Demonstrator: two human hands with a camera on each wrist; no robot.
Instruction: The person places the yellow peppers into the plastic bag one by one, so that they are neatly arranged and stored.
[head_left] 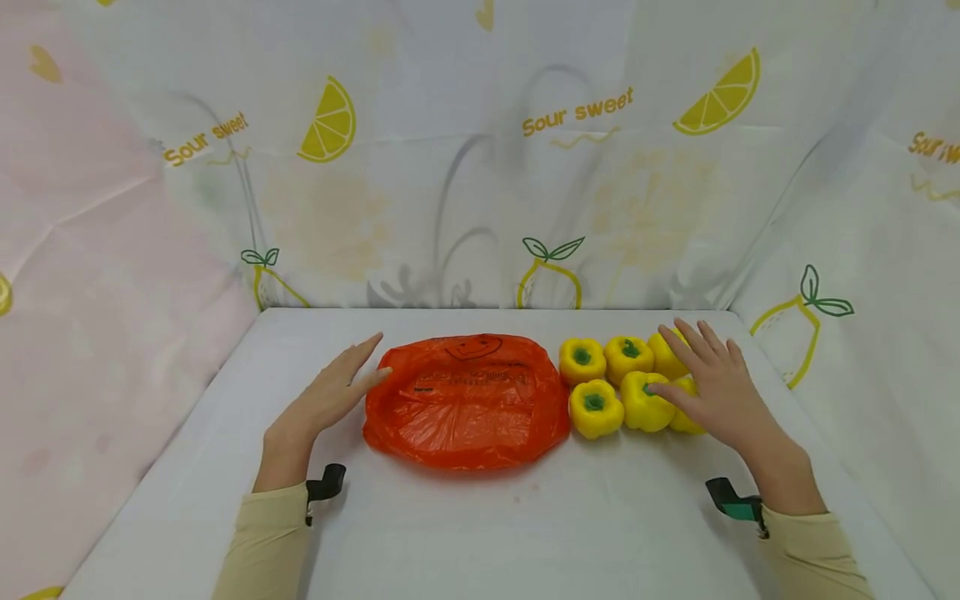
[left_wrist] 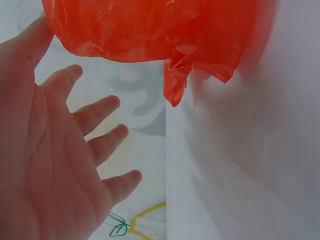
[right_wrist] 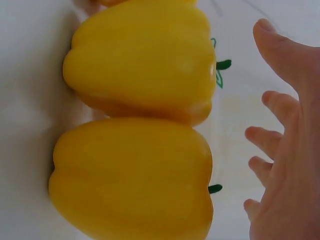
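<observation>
A red plastic bag (head_left: pixel 465 417) with a drawn smiling face and printed text lies on the table, its rim puffed up around a sunken middle. My left hand (head_left: pixel 330 400) is held beside the bag's left edge, fingers extended and thumb apart; in the left wrist view the palm (left_wrist: pixel 50 160) holds nothing. Several yellow bell peppers (head_left: pixel 594 408) with green stems stand in two rows against the bag's right side. Above the rightmost ones hovers my right hand (head_left: pixel 723 400), fingers spread, partly covering them. The right wrist view has two peppers (right_wrist: pixel 135 175) close by, apart from the fingers.
The white table (head_left: pixel 480 533) meets a printed cloth backdrop (head_left: pixel 450 208) with lemon drawings at its back edge. Cloth also hangs along the left and right sides. A dark camera mount (head_left: pixel 326 483) sits at the left wrist, another mount (head_left: pixel 731 500) at the right.
</observation>
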